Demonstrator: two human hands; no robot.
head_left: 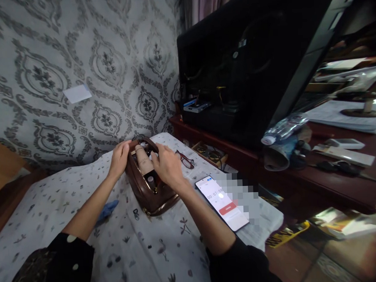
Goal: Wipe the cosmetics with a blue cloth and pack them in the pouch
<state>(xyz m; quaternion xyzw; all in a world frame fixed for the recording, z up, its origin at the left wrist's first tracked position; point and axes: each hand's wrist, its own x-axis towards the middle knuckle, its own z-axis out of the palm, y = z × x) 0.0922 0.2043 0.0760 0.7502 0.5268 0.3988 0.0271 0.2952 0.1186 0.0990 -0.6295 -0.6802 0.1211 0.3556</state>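
A brown leather cosmetic bag (137, 188) lies on the patterned cloth, its zipped top open toward me. My left hand (119, 159) is closed on the far left edge of the bag, the thumb on top. My right hand (168, 164) is closed on the right side of the opening, near the bag's handle (149, 142); its fingers partly hide what lies beneath them. Between the hands a beige tube (142, 159) stands tilted in the bag, with a small dark bottle (150, 180) in front of it. Other contents are too shaded to name.
Right of the bag lie red-framed glasses (186, 161) and a phone (222, 203) with a lit timer screen. A blue cloth (108, 209) is at the left. A large television (234, 65) stands on a dark red cabinet beside a plastic bottle (284, 129).
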